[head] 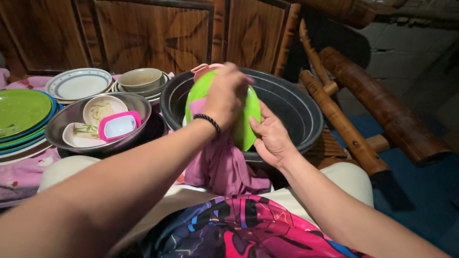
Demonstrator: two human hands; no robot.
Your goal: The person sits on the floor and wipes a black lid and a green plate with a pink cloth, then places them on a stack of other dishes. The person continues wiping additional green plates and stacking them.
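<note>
A green plate (248,119) is held upright over the near rim of a large dark basin (296,110). My right hand (270,136) grips the plate's lower right edge. My left hand (225,95), with a black band at the wrist, presses a pink cloth (224,165) against the plate's face; the cloth hangs down toward my lap. A pink dish (203,69) peeks out behind the plate inside the basin.
At left, a metal bowl (67,122) holds small bowls and a pink-rimmed square dish (119,125). Stacked green plates (21,112) lie far left, white plates (79,83) and a beige bowl (141,78) behind. A wooden bench frame (344,126) stands at right.
</note>
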